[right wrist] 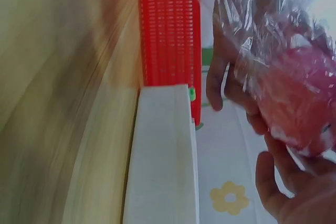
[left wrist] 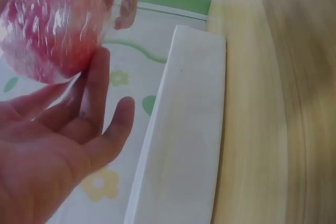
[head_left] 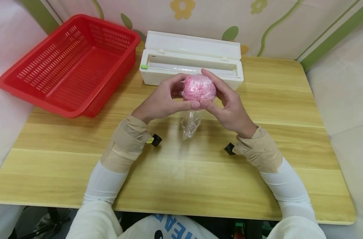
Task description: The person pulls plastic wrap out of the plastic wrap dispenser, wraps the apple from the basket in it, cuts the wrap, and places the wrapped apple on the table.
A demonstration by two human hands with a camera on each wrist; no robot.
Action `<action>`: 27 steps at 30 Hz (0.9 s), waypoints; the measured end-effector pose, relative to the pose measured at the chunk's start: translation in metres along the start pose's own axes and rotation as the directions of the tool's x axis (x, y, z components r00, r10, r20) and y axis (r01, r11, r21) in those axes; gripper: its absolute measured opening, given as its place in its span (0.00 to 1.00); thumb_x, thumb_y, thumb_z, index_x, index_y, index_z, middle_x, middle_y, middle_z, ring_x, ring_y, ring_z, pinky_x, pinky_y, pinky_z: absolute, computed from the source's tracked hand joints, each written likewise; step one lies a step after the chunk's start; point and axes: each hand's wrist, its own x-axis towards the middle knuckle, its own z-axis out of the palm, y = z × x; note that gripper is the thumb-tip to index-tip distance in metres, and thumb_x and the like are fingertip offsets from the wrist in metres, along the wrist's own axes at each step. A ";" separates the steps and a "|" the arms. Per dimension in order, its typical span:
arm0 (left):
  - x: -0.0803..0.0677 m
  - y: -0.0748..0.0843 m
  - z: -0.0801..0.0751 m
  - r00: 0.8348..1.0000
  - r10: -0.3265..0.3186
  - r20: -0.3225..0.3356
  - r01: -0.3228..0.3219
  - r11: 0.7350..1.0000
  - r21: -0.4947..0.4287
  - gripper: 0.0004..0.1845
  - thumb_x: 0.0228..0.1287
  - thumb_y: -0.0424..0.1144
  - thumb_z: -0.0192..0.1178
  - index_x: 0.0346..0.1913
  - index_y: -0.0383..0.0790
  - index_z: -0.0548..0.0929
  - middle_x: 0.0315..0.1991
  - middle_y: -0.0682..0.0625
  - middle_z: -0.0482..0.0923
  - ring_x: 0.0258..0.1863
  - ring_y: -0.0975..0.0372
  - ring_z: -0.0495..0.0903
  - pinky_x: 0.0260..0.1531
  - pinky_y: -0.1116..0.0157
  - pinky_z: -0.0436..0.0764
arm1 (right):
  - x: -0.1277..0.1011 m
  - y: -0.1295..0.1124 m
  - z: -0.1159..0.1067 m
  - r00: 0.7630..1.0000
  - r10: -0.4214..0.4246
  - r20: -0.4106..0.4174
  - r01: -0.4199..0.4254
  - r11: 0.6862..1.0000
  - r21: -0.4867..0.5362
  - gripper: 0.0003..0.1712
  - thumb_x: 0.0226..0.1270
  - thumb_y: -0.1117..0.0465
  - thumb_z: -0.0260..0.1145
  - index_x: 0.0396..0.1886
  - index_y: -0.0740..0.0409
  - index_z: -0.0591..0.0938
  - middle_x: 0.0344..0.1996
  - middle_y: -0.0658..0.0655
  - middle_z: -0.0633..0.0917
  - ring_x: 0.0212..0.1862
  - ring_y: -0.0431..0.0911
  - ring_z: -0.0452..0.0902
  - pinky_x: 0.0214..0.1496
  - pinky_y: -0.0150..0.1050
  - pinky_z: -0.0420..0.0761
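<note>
Now the person is holding a pink ball wrapped in cling film [head_left: 198, 88] up off the worktop [head_left: 181, 172], just in front of the white film dispenser box [head_left: 191, 59] with its lid standing open. The left hand [head_left: 163, 99] is cupping the ball from its side, fingers curled round it, while the right hand [head_left: 226, 101] is gripping from the other side with fingertips over the top and thumb beneath. A loose twisted tail of film [head_left: 191, 124] is hanging down between the wrists. The ball is looking light and probably soft, and the film skin is likely slick and clingy, so a broad, gentle cupping hold round the middle seems wiser than pinching the thin tail, which could tear or unwind. A red slotted basket [head_left: 70, 64] is sitting well apart on the left.
</note>
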 end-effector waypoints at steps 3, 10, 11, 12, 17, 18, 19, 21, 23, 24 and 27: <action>-0.001 -0.001 0.001 1.000 0.008 0.023 -0.008 1.000 0.004 0.38 0.63 0.40 0.75 0.74 0.43 0.72 0.62 0.49 0.83 0.59 0.58 0.84 0.64 0.58 0.83 | -0.001 0.000 -0.002 0.999 0.025 0.027 -0.027 0.997 0.070 0.35 0.82 0.55 0.61 0.83 0.57 0.65 0.74 0.63 0.74 0.69 0.51 0.77 0.70 0.38 0.81; -0.002 -0.003 -0.003 0.996 -0.010 0.094 0.011 1.000 -0.014 0.36 0.68 0.40 0.69 0.76 0.43 0.69 0.65 0.48 0.79 0.62 0.57 0.81 0.66 0.56 0.82 | -0.001 0.000 -0.007 0.996 0.024 0.088 -0.027 0.999 0.043 0.37 0.81 0.50 0.63 0.82 0.57 0.66 0.75 0.63 0.73 0.67 0.50 0.78 0.68 0.37 0.79; -0.002 -0.003 -0.004 0.995 -0.012 0.095 0.014 1.000 -0.021 0.35 0.69 0.40 0.69 0.76 0.43 0.69 0.65 0.47 0.79 0.63 0.56 0.81 0.66 0.56 0.82 | -0.001 0.001 -0.007 0.996 0.034 0.087 -0.039 0.998 0.057 0.36 0.81 0.52 0.63 0.82 0.58 0.66 0.76 0.63 0.73 0.66 0.51 0.78 0.68 0.38 0.80; -0.002 -0.003 -0.005 0.997 -0.015 0.080 0.017 1.000 -0.025 0.34 0.70 0.39 0.68 0.76 0.44 0.69 0.65 0.46 0.78 0.63 0.56 0.81 0.66 0.56 0.82 | 0.000 0.001 -0.007 0.996 0.051 0.075 -0.057 0.996 0.072 0.35 0.82 0.53 0.60 0.82 0.60 0.65 0.76 0.64 0.72 0.67 0.51 0.78 0.68 0.38 0.80; 0.000 -0.002 -0.008 0.996 0.006 -0.088 -0.015 0.995 -0.097 0.34 0.70 0.36 0.68 0.77 0.47 0.70 0.69 0.45 0.74 0.65 0.53 0.80 0.65 0.56 0.84 | 0.004 0.003 -0.011 0.968 0.246 -0.051 -0.239 0.964 0.112 0.30 0.86 0.54 0.45 0.80 0.59 0.67 0.73 0.63 0.74 0.69 0.52 0.78 0.63 0.36 0.81; 0.000 -0.002 -0.008 0.991 0.016 -0.133 -0.032 0.992 -0.118 0.34 0.70 0.35 0.67 0.76 0.46 0.70 0.70 0.44 0.73 0.65 0.53 0.79 0.64 0.56 0.84 | 0.005 0.003 -0.012 0.955 0.286 -0.072 -0.278 0.955 0.103 0.30 0.87 0.52 0.43 0.80 0.58 0.68 0.71 0.63 0.76 0.68 0.52 0.78 0.62 0.36 0.80; 0.001 -0.002 -0.008 0.985 0.026 -0.172 -0.051 0.989 -0.140 0.33 0.69 0.35 0.67 0.76 0.45 0.70 0.70 0.44 0.72 0.66 0.53 0.78 0.64 0.56 0.84 | 0.005 0.003 -0.013 0.942 0.325 -0.086 -0.317 0.943 0.098 0.31 0.88 0.49 0.42 0.79 0.57 0.69 0.70 0.62 0.78 0.67 0.51 0.79 0.61 0.37 0.80; 0.002 -0.002 -0.008 0.969 0.042 -0.241 -0.088 0.980 -0.181 0.32 0.67 0.33 0.68 0.72 0.41 0.70 0.70 0.44 0.72 0.67 0.53 0.77 0.63 0.57 0.85 | 0.005 0.005 -0.014 0.918 0.384 -0.099 -0.376 0.922 0.090 0.33 0.88 0.46 0.41 0.79 0.59 0.69 0.68 0.65 0.79 0.65 0.52 0.81 0.62 0.38 0.80; 0.003 -0.002 -0.007 0.957 0.043 -0.288 -0.108 0.971 -0.213 0.32 0.64 0.31 0.70 0.69 0.39 0.69 0.68 0.44 0.72 0.67 0.53 0.77 0.62 0.58 0.85 | 0.006 0.006 -0.015 0.891 0.439 -0.114 -0.436 0.898 0.056 0.34 0.88 0.42 0.38 0.78 0.57 0.71 0.66 0.65 0.81 0.61 0.48 0.83 0.59 0.38 0.82; 0.003 -0.002 -0.007 0.953 0.042 -0.299 -0.112 0.969 -0.221 0.33 0.62 0.31 0.72 0.68 0.39 0.69 0.67 0.45 0.72 0.66 0.52 0.78 0.61 0.58 0.86 | 0.007 0.006 -0.016 0.876 0.465 -0.123 -0.464 0.885 0.038 0.36 0.88 0.40 0.37 0.77 0.58 0.71 0.65 0.65 0.82 0.59 0.46 0.85 0.57 0.38 0.83; 0.003 -0.002 -0.006 0.955 0.036 -0.295 -0.095 0.977 -0.190 0.39 0.57 0.31 0.77 0.68 0.43 0.67 0.65 0.46 0.71 0.62 0.51 0.82 0.58 0.57 0.88 | 0.008 0.008 -0.018 0.832 0.530 -0.162 -0.538 0.843 -0.007 0.40 0.88 0.37 0.34 0.75 0.58 0.74 0.61 0.61 0.86 0.51 0.42 0.87 0.50 0.37 0.86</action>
